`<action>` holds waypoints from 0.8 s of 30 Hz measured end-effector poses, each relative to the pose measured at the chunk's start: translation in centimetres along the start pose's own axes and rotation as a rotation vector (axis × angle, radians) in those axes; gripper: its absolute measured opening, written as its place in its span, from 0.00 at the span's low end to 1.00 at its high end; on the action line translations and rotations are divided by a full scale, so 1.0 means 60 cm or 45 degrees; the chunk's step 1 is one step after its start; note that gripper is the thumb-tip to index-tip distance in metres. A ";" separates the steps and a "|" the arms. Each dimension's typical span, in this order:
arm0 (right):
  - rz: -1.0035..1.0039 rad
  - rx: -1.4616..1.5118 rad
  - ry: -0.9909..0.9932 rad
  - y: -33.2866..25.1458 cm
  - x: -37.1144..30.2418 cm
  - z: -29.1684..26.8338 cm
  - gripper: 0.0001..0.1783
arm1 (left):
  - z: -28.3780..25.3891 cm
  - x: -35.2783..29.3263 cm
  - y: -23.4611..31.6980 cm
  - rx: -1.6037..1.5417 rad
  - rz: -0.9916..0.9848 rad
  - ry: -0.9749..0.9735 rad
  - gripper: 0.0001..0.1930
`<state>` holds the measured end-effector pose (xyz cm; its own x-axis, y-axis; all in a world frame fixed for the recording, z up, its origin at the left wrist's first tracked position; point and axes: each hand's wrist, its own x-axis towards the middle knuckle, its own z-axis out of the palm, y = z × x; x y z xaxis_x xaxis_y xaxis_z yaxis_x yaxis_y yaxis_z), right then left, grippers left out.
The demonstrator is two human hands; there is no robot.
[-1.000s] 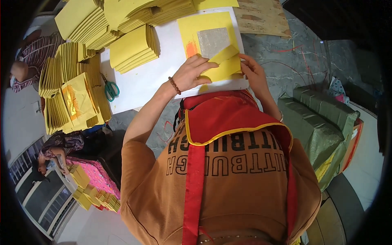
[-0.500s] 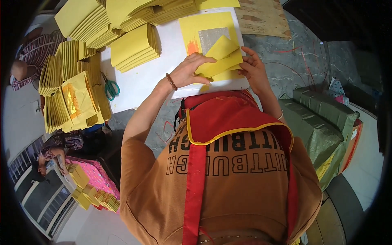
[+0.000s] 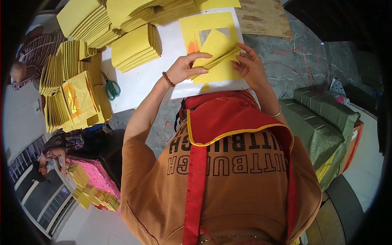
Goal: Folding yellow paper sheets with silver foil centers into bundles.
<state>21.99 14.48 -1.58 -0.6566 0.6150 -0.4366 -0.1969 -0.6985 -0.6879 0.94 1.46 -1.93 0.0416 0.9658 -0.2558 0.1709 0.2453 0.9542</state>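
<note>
White table: in front of the person, its near edge just beyond the red apron; papers cover its far part.
Stacked folded papers: yellow, in rows along the far and left parts of the table, well apart from both hands.
Flat yellow sheet: lying on the table's right part, beneath the work and partly covered by it.
Folded yellow paper: above the flat sheet, between the two hands, slanting from near left to far right; its layers stand slightly apart along the near side.
Left hand: at the paper's left end, thumb on the near side and fingers on the far side, spread a little around it and keeping hold of that end.
Right hand: at the paper's right end, fingers loosely bent, fingertips at the corner; whether they pinch it cannot be told.
Scissors: teal handles, on the left edge of the table, well apart from the left hand.
Orange patch: on the flat sheet, just beyond the left hand.
Beaded bracelet: brown, around the left wrist.
</note>
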 end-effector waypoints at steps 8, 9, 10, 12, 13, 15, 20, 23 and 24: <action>-0.011 0.014 -0.001 0.003 0.002 -0.004 0.20 | 0.003 -0.001 0.009 0.100 -0.026 0.038 0.21; -0.010 0.014 -0.001 0.003 0.002 -0.007 0.20 | 0.003 -0.001 0.009 0.113 -0.015 0.043 0.21; 0.012 -0.012 0.018 0.003 0.002 -0.010 0.20 | 0.004 -0.001 0.009 0.113 -0.015 0.043 0.21; 0.033 -0.035 0.040 0.005 0.000 -0.018 0.20 | 0.006 -0.002 0.011 0.140 -0.008 0.053 0.21; 0.032 -0.050 0.020 0.006 0.000 -0.024 0.19 | 0.006 -0.001 0.011 0.140 -0.009 0.051 0.21; 0.030 -0.061 0.004 0.006 -0.003 -0.029 0.18 | 0.006 -0.001 0.009 0.139 0.040 0.050 0.20; 0.080 -0.086 0.049 0.009 -0.006 -0.038 0.18 | 0.012 0.001 0.013 0.229 0.117 0.114 0.19; 0.047 -0.156 0.089 0.011 -0.007 -0.042 0.18 | 0.014 0.002 0.016 0.321 0.247 0.132 0.18; 0.047 -0.154 0.091 0.011 -0.009 -0.041 0.18 | 0.013 0.003 0.018 0.404 0.288 0.111 0.18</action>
<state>23.99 14.59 -3.22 -0.6076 0.6170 -0.5002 -0.0811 -0.6747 -0.7336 1.92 1.82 -1.06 0.0316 0.9993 -0.0174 0.4634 0.0008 0.8861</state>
